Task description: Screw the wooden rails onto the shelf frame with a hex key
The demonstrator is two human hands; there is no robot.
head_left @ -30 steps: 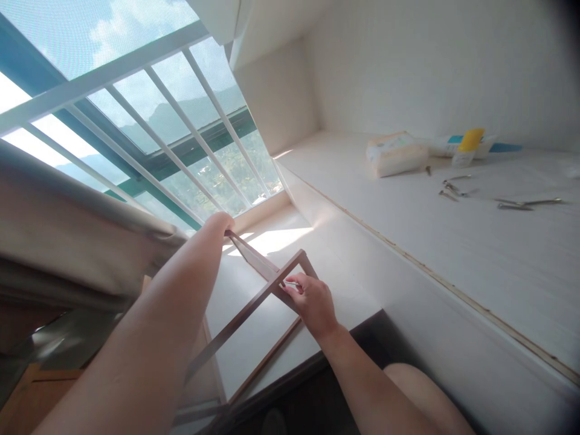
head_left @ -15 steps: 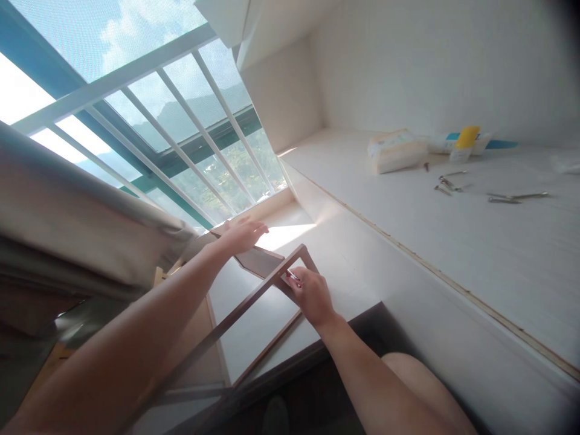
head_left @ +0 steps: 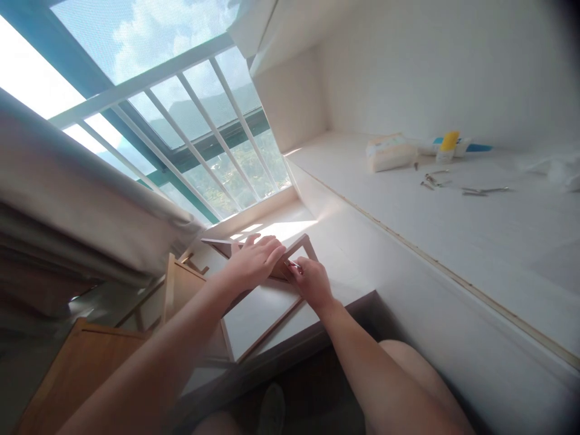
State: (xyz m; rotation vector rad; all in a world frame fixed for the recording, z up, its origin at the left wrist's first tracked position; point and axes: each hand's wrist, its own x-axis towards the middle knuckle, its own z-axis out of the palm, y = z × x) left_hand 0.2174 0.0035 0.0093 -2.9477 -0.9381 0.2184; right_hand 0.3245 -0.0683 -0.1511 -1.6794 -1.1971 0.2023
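Observation:
A thin brown wooden frame (head_left: pixel 302 243) lies tilted on the white ledge (head_left: pixel 335 266) below the window. My left hand (head_left: pixel 256 261) rests flat on the frame's upper rail, fingers stretched out and together. My right hand (head_left: pixel 310 281) is closed at the frame's corner, pinching a small metal piece that looks like a screw (head_left: pixel 293 264). The two hands almost touch. A lower rail of the frame (head_left: pixel 272 329) runs back toward me under my left forearm.
Wooden panels (head_left: pixel 86 368) lean at the lower left under a rolled beige curtain (head_left: pixel 67 199). White window bars (head_left: pixel 190 139) stand behind. On the raised white platform (head_left: pixel 453 241) lie a tissue pack (head_left: pixel 389 152), a yellow-capped bottle (head_left: pixel 446 146) and several long screws (head_left: pixel 453 184).
My left hand left the frame's far end and came down flat on the rail beside my right hand. The view shifted right and down; the right hand kept its pinch.

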